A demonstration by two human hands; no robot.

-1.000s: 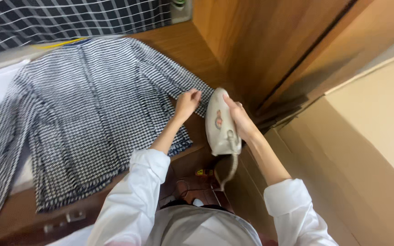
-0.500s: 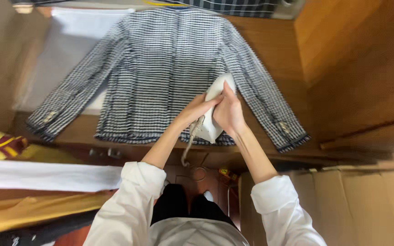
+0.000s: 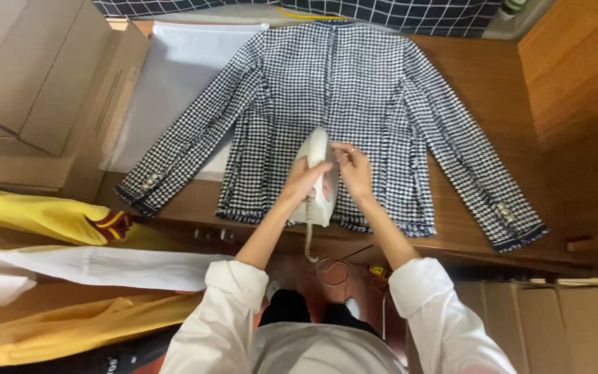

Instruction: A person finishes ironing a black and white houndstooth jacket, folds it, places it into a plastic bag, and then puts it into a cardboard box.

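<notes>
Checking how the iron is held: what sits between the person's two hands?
In the head view, the white iron lies between the left hand and right hand, resting on the houndstooth jacket.

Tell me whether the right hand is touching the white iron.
Touching. The head view shows the right hand with its fingers laid on the top of the white iron, which sits on the houndstooth jacket; no gap shows between them.

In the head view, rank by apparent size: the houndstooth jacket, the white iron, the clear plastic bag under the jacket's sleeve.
1. houndstooth jacket
2. clear plastic bag, partly covered, so unsure
3. white iron, gripped by both hands
</notes>
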